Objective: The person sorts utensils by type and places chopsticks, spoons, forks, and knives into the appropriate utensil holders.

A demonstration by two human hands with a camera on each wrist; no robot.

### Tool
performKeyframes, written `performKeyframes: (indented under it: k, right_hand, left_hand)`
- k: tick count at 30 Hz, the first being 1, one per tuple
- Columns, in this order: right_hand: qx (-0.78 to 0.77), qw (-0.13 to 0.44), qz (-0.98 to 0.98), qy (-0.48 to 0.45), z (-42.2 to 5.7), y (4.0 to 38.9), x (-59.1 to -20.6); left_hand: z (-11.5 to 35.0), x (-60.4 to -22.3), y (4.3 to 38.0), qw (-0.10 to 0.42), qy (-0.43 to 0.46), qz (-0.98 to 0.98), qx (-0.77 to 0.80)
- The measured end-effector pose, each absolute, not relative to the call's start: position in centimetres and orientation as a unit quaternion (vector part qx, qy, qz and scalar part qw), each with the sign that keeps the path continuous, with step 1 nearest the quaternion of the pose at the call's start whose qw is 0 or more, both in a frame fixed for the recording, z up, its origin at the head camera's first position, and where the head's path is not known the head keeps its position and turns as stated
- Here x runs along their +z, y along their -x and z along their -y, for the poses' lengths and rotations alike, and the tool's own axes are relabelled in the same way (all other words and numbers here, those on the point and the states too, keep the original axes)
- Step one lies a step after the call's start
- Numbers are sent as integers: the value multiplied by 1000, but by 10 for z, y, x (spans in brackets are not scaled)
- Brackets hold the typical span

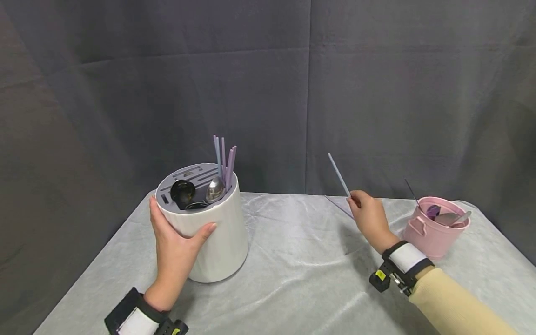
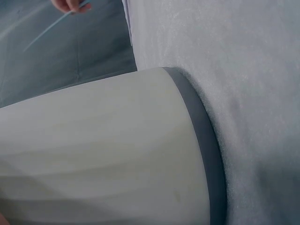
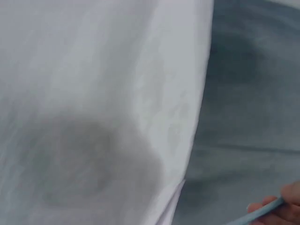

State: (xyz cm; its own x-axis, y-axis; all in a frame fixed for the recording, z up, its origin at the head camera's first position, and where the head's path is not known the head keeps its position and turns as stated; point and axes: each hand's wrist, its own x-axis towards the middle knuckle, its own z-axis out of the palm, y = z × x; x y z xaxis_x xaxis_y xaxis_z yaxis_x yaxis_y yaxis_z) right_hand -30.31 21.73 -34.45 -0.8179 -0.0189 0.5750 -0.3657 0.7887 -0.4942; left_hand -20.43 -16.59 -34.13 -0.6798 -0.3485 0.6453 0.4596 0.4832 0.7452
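A white cylindrical utensil holder (image 1: 219, 237) with a grey slotted top stands at the left of the table. My left hand (image 1: 176, 246) holds its near left side below the rim, thumb across the front. Several blue and lilac chopsticks (image 1: 229, 167), a metal spoon (image 1: 215, 190) and a black ladle (image 1: 182, 193) stand in the top. Over the right half of the table, my right hand (image 1: 370, 218) pinches a light blue chopstick (image 1: 338, 173) near its lower end, the rest slanting up to the left. Behind that hand lies a lilac chopstick (image 1: 338, 206), partly hidden.
A pink bucket (image 1: 433, 239) with small handles stands at the right, close to my right wrist. A spoon-like utensil (image 1: 448, 218), a purple piece (image 1: 433, 211) and a thin dark stick (image 1: 412, 191) show in it. A grey curtain (image 1: 268, 102) hangs behind the cloth-covered table (image 1: 289, 279).
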Motion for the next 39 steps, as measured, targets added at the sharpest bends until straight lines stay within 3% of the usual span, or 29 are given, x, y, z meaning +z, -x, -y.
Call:
performKeyframes:
  k: [6, 13, 26, 39]
  right_hand:
    - [363, 312, 867, -139, -198, 289, -329]
    - [469, 283, 821, -161, -175, 272, -312]
    - [653, 292, 629, -304, -116, 256, -265]
    - [695, 304, 527, -382, -50, 246, -231]
  left_hand:
    - [166, -341, 203, 392, 36, 765, -509]
    - [166, -341, 203, 391, 33, 766, -510]
    - [166, -340, 202, 398, 41, 763, -507]
    - [165, -342, 203, 402, 37, 765, -502]
